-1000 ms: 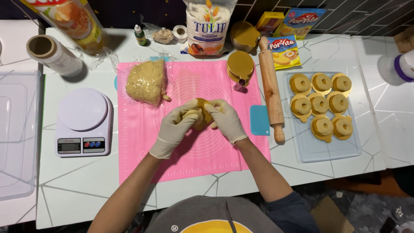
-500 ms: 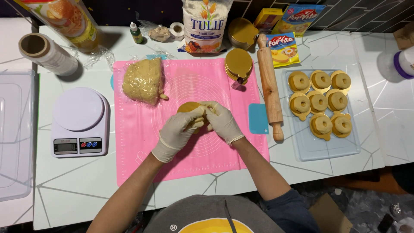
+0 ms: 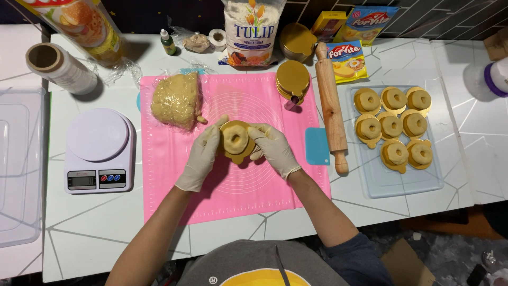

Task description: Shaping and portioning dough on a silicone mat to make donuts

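Your left hand [image 3: 201,156] and your right hand [image 3: 274,149], both in pale gloves, meet over the middle of the pink mat [image 3: 233,190]; between them sits a ring of dough [image 3: 235,139] on a small gold card [image 3: 237,153], just above the mat; your left grip is closed along the card's left edge, your right grip is closed on its right edge, thumbs lying against the dough.

The mat lies flat on a white table [image 3: 95,228] crossed by thin dark lines; a lump of dough [image 3: 177,100] rests on the mat's far left corner, well apart from your hands; a stack of gold cards [image 3: 292,80] stands at the mat's far right edge; a small blue scraper [image 3: 317,146] lies on its right border, just beside a wooden rolling pin [image 3: 330,106] that lies lengthwise away from you.

To the right of the pin a clear tray [image 3: 402,182] holds finished rings [image 3: 392,126] on gold cards, set in close rows at its far end; the near end of the tray is bare.

To the left of the mat a white kitchen scale [image 3: 99,151] stands on the table; beyond it lies a roll of clear film [image 3: 61,68]; a clear plastic box [image 3: 18,164] sits at the far left edge.

Along the back stand a flour bag [image 3: 250,32], a small green bottle [image 3: 168,42] and yellow packets [image 3: 346,59]; behind them the wall is dark tile; a grey speckled floor [image 3: 450,254] shows at the lower right.
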